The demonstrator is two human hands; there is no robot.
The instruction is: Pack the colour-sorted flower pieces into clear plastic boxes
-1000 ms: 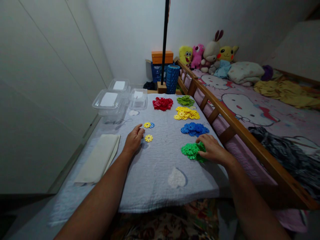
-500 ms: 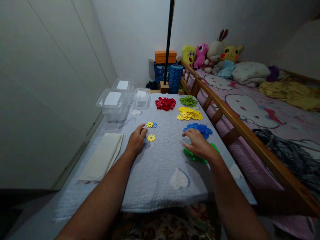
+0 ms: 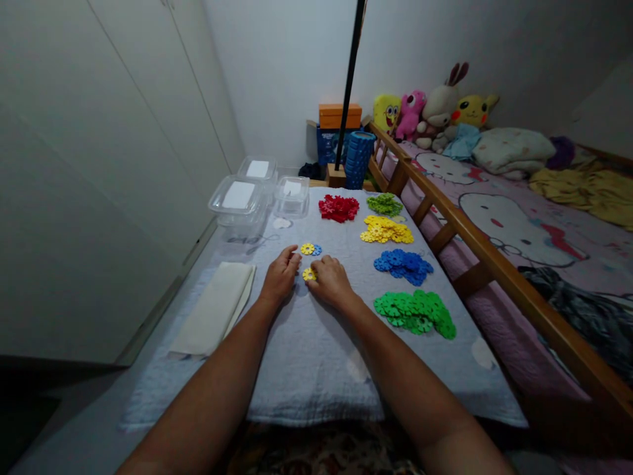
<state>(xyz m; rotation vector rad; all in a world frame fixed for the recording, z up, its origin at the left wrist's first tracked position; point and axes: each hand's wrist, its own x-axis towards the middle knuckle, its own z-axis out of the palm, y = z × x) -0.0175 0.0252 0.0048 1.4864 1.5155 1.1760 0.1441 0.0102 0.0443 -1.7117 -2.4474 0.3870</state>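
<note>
My left hand [image 3: 281, 278] rests flat on the grey cloth [image 3: 306, 343], fingers stretched out, holding nothing. Its fingertips lie just left of a single yellow flower-shaped disc [image 3: 308, 274]. My right hand [image 3: 330, 281] sits right beside it with curled fingers pressed over that disc's right edge. What it holds is hidden. A joined yellow and blue disc pair [image 3: 311, 249] lies just beyond both hands. Sorted piles lie to the right: red [image 3: 339, 207], light green [image 3: 384, 204], yellow [image 3: 386, 231], blue [image 3: 403, 262] and green [image 3: 415, 311].
Clear plastic tubs [image 3: 241, 201] stand at the far left of the cloth, with a folded cream cloth [image 3: 213, 310] nearer. A wooden bed rail [image 3: 475, 254] runs along the right. A black pole [image 3: 349, 86] on a wooden block rises behind.
My right hand left the green pile and crossed left to the single yellow disc beside my left hand. My left hand stayed put. The camera turned slightly left.
</note>
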